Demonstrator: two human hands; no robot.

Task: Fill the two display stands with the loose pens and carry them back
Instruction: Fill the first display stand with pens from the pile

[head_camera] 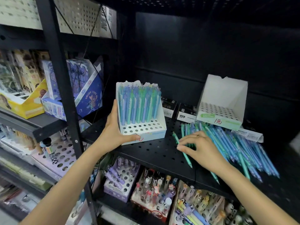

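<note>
A white display stand (146,129) stands on the black perforated shelf (154,151), its back rows packed with blue and green pens (139,104) and its front rows of holes bare. My left hand (113,132) grips the stand's left front corner. A second white display stand (222,103) sits to the right with no pens in it. Loose blue and green pens (240,148) lie in a heap in front of it. My right hand (196,148) rests on the heap's left edge, fingers curled over a few green pens (177,140).
Small black boxes (183,112) sit behind the stands. A black upright post (65,88) borders the shelf on the left, with boxed stationery (76,88) beyond it. Below the shelf are trays of character pens (154,192).
</note>
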